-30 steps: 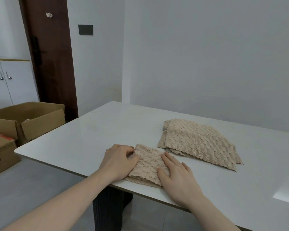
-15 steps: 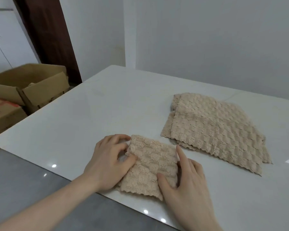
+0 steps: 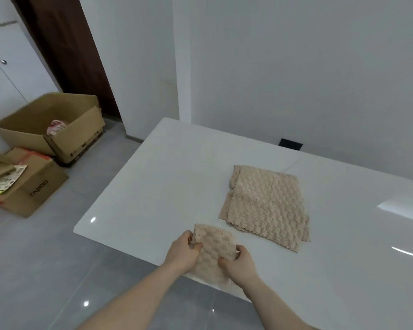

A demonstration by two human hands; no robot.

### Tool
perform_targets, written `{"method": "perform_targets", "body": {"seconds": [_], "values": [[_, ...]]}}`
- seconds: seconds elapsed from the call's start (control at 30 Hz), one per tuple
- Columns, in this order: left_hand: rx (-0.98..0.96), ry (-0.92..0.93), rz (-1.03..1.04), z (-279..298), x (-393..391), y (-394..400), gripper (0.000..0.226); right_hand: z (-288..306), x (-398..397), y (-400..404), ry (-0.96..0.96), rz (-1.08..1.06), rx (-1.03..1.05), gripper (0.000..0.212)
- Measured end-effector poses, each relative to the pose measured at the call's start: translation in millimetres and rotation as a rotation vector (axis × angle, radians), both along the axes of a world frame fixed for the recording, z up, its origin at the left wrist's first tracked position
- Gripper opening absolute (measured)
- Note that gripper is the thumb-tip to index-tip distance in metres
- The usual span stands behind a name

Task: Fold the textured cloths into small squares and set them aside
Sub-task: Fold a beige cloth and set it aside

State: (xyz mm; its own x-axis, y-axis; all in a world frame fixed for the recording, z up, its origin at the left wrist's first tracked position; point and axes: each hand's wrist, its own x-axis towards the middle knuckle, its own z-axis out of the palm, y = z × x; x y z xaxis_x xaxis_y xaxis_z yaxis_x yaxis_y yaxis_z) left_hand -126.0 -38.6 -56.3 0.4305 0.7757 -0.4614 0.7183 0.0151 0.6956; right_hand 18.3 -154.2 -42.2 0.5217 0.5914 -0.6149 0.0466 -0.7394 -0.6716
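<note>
Both hands now pinching folded cloth (image 3: 214,253), left grip (image 3: 184,251), right grip (image 3: 239,264), unfolded pile (image 3: 267,206) beyond, 2 boxes (image 3: 50,129) left.

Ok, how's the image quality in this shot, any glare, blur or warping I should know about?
Head view: wide-angle warping bends the wall corner and door frame; bright glare patches sit on the glossy white table and small light spots on the floor; lighting is soft and even with faint shadows; the folded cloth between the left hand and right hand looks slightly soft, while the cloth pile shows clear texture.
</note>
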Motion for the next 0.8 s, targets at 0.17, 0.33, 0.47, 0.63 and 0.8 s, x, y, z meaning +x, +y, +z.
{"method": "perform_targets", "body": {"seconds": [0.17,0.33,0.47,0.63,0.8], "values": [[-0.096,-0.178,0.084,57.7,-29.4,-28.9,0.013,73.9,-19.2,-39.9,0.063,-0.139,0.121,0.018],[-0.200,-0.303,-0.002,94.1,-34.4,-45.5,0.027,109.4,-22.6,-70.3,0.125,-0.209,0.237,0.019],[-0.131,-0.313,-0.043,112.1,-10.9,-62.9,0.014,124.2,-4.2,-93.1,0.149,-0.239,0.282,0.021],[-0.134,-0.350,-0.027,133.9,39.6,-92.3,0.020,140.7,45.2,-128.4,0.187,-0.237,0.342,0.024],[-0.114,-0.358,0.016,141.8,102.0,-150.0,0.016,150.8,113.8,-183.2,0.177,-0.176,0.383,0.022]]}}
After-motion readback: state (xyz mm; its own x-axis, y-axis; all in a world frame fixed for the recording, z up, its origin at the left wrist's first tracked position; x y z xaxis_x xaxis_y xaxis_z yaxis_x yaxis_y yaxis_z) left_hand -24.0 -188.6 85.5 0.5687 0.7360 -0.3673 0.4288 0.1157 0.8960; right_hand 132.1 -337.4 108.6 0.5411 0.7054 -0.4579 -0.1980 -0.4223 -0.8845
